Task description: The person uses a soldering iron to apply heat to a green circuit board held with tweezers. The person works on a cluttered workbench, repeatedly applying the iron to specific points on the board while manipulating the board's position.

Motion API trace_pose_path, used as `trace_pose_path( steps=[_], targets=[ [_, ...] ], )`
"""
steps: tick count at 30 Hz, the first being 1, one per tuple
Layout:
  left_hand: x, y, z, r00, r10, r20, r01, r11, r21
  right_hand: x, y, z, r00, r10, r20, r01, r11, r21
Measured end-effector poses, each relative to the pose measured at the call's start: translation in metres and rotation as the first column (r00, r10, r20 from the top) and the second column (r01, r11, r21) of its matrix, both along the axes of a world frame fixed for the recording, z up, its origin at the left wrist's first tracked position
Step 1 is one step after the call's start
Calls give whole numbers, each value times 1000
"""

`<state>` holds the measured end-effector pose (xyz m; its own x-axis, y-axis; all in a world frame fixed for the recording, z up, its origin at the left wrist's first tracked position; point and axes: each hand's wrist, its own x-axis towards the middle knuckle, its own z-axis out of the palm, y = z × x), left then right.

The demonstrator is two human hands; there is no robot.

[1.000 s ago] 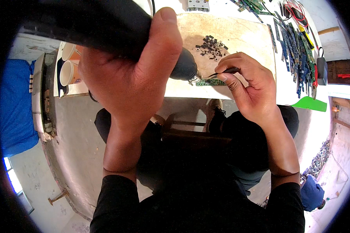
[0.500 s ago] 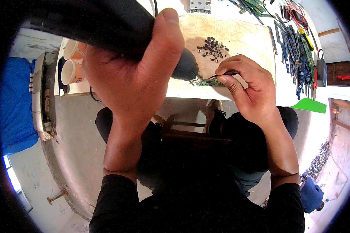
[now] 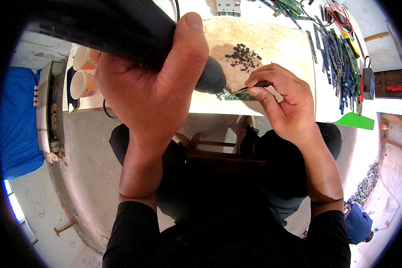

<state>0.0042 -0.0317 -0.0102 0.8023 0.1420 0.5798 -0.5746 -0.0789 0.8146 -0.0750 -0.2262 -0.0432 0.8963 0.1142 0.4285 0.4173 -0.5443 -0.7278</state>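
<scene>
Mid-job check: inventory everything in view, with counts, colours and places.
Handheld tool: one, black, upper left
Circuit board: one, green, centre
Slim tool: one, dark, tip at circuit board
Small parts: many, mostly black, heaped on the mat
Mat: one, tan, on the table
Table: one, white, top
Cups: two, orange and white, table's left
Board strips: many, green and dark, right and top right
Metal block: one, silver, top centre
Box: one, black, right
Flat sheet: one, green, right table edge
Cloth: one, blue, far left
Left hand: one, bare, gripping handheld tool
Right hand: one, bare, pinching slim tool
Sleeves: two, black, bottom
</scene>
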Motion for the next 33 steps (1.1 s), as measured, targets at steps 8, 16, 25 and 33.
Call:
trace_pose_path(
  steps=[8, 16, 25, 33],
  targets=[
    [-12, -3, 20, 997, -28, -71, 33, 997, 72, 0, 0, 0, 999, -20, -25, 20, 1000, -2],
    [-5, -1, 5, 1000, 5, -20, -5, 1000, 16, -1, 1, 2, 999, -44, -19, 44, 999, -9],
    [-9, -1, 16, 998, -40, -40, 42, 997, 70, -1, 0, 0, 999, -29, -31, 29, 999, 14],
    [-1, 5, 6, 1000, -5, -19, 6, 997, 74, -1, 0, 1, 999, -24, -29, 24, 1000, 11]
  ],
)
